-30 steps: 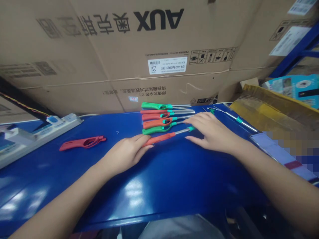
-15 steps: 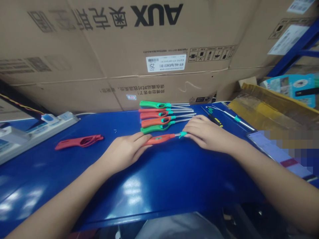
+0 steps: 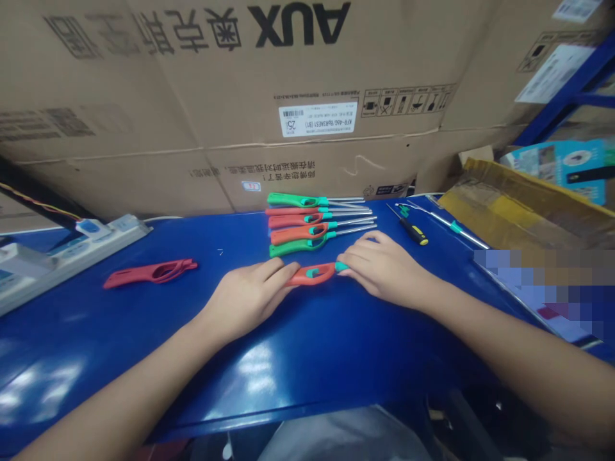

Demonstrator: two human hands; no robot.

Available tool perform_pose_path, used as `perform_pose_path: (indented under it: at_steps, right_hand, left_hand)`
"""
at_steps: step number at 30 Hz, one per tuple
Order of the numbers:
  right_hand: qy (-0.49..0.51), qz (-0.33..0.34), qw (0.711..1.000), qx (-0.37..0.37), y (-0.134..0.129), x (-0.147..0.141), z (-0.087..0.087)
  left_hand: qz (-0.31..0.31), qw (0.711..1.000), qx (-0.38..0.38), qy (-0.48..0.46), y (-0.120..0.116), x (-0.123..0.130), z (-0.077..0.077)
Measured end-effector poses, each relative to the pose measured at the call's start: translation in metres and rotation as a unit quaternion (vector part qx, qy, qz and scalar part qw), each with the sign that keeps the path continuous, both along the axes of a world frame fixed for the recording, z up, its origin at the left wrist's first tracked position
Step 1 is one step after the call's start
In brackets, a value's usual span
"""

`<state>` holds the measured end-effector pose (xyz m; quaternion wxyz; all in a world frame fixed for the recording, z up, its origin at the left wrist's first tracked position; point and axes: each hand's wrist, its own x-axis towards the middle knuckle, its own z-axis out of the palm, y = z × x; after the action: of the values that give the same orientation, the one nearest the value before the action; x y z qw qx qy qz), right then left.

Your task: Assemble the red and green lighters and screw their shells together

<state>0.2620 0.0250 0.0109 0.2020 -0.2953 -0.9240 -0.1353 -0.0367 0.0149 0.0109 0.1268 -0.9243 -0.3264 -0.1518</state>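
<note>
Across a blue metal workbench (image 3: 307, 365), with 12 o'clock straight ahead, the left hand (image 3: 247, 301) lies with its fingers loosely extended, the fingertips against the tail end of a red-orange utility lighter (image 3: 312, 275). The right hand (image 3: 384, 272) curves over the opposite end, its fingers at the lighter's teal collar and hiding the metal wand. Both hands look half open, with the lighter lengthwise between them; whether either grips it firmly cannot be told. The lighter lies flat on the bench, roughly crosswise to the view, just in front of a row of five green, red and orange utility lighters (image 3: 317, 224) set side by side at 12 o'clock, their wands pointing right.

A loose red lighter body (image 3: 151, 273) lies well apart at 9 o'clock, beyond it a white power strip (image 3: 72, 259). Near 1 o'clock sit a yellow-and-black screwdriver (image 3: 414, 232) and a teal-collared steel rod (image 3: 456, 226). Behind the bench stands a cardboard carton printed AUX (image 3: 288, 77), with yellow-brown packaging (image 3: 509, 211) at 2 o'clock.
</note>
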Motion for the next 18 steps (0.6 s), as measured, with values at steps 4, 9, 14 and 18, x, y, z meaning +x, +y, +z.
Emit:
perform_pose_path:
  at_steps: [4,9,14,18]
  right_hand:
    - [0.020,0.009,1.000,0.023,-0.004,-0.007,-0.004]
    - [0.025,0.039,0.999,0.023,-0.007,-0.010,-0.009]
    - [0.036,0.037,0.998,-0.022,-0.012,-0.015,-0.014]
    - [0.024,0.031,0.997,-0.071,-0.014,-0.016,-0.015]
  left_hand:
    - [-0.024,0.996,-0.079,-0.043,-0.003,0.002,-0.003]
    - [-0.041,0.967,-0.233,-0.096,-0.007,0.004,-0.001]
    - [-0.061,0.976,-0.197,-0.072,-0.009,0.004,-0.001]
    - [-0.072,0.992,-0.098,-0.028,-0.010,0.003,-0.006]
